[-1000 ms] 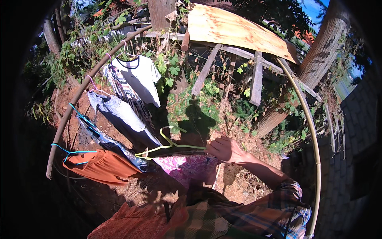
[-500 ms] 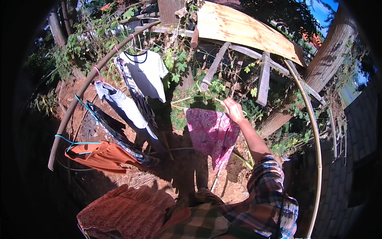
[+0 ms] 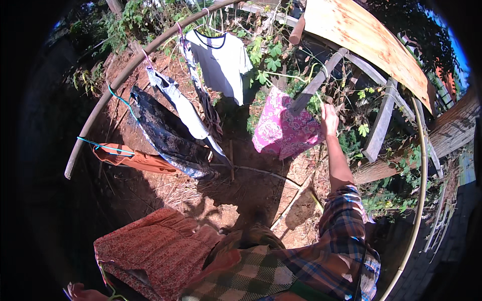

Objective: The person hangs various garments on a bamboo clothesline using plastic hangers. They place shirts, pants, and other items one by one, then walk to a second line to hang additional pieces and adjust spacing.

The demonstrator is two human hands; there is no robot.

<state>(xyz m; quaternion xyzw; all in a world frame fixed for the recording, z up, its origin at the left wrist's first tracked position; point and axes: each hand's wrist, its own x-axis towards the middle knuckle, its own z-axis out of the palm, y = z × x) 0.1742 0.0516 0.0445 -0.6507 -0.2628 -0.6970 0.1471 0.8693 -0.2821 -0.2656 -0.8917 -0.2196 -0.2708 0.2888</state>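
My right hand (image 3: 329, 119) is raised and shut on the thin yellow-green hanger (image 3: 301, 76) that carries a pink patterned garment (image 3: 283, 129). The garment hangs in the air just right of a white t-shirt (image 3: 221, 60) on the curved pole (image 3: 125, 75). At the bottom left corner, only partly in view, my left hand (image 3: 76, 291) grips a green hanger with a red patterned cloth (image 3: 150, 248) draped from it.
More clothes hang along the pole: a pale blue-white garment (image 3: 176, 103), a dark patterned one (image 3: 165, 138) and an orange one (image 3: 131, 159) on a blue hanger. A wooden board (image 3: 371, 42) and slanted posts (image 3: 381, 120) stand behind, with vines and bare earth below.
My right hand has lifted the pink garment from waist height up and away toward the pole, the arm now stretched out. The red cloth stays low at my left.
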